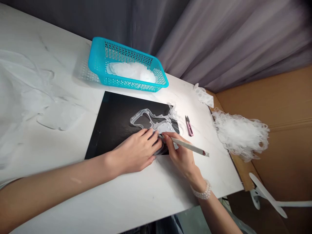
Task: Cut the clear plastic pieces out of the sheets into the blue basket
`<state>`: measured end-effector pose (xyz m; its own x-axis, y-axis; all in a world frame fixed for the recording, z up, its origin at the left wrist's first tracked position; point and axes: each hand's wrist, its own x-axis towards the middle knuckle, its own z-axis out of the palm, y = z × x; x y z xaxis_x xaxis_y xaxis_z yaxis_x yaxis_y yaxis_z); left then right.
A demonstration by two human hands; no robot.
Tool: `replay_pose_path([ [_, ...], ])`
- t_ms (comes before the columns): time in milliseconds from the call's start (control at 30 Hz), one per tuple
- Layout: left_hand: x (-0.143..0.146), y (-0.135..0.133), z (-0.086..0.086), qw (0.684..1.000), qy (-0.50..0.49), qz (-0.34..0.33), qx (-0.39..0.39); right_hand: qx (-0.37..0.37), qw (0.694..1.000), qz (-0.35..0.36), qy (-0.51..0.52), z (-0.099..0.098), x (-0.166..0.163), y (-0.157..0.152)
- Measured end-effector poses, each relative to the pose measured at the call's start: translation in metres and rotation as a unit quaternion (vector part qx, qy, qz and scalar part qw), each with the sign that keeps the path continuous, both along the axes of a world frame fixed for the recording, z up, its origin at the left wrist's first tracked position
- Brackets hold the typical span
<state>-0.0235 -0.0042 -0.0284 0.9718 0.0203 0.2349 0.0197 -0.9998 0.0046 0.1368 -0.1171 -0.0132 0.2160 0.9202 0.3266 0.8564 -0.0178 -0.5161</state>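
My left hand (136, 149) lies with its fingers stretched out, pressing on a translucent white cut-out piece (156, 117) on a black mat (117, 120). Close beside it, my right hand (181, 154) is closed around a slim, pale pen-like tool (191, 147). The tool's tip points down at the white piece, near my left fingertips; exactly what the tip touches is hidden. Loops and thin strips of the piece spread over the mat's right edge. A beaded bracelet (202, 191) circles my right wrist.
Behind the mat stands a blue plastic basket (131, 85) holding white translucent pieces (133, 71). Pink thread snips (188, 126) lie right of the mat. White stringy scraps (241, 133) heap at the table's right edge. Sheer white material (31, 87) covers the left side.
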Motion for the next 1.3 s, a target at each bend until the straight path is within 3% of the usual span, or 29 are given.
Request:
replay_pose_path([
  [233,0.000,0.001,0.002,1.000,0.009,0.003,-0.018,-0.012,0.998,0.030,-0.047,0.010,-0.005,-0.023],
  [400,-0.002,0.000,0.002,1.000,0.008,0.001,-0.007,0.014,0.986,0.099,-0.136,-0.007,-0.002,-0.026],
  [533,-0.007,-0.004,0.001,1.000,0.003,0.014,0.000,0.022,0.975,0.105,-0.195,-0.016,-0.001,-0.016],
  [733,-0.009,-0.007,-0.004,0.999,-0.007,0.027,0.017,0.022,0.985,0.050,-0.166,-0.019,-0.003,-0.016],
  [1033,-0.009,-0.008,-0.009,0.999,0.016,0.043,-0.002,-0.050,0.979,0.098,-0.170,-0.010,-0.003,-0.009],
  [1133,-0.010,-0.009,-0.011,0.999,0.017,0.045,0.006,-0.044,0.986,0.103,-0.127,-0.010,-0.006,-0.003],
  [1200,-0.010,-0.008,-0.011,0.999,0.011,0.043,0.011,-0.031,0.996,0.078,-0.043,-0.008,0.002,-0.003],
  [1300,-0.010,-0.007,-0.008,0.999,0.007,0.038,0.009,0.013,0.989,-0.054,0.135,0.000,0.041,-0.019],
])
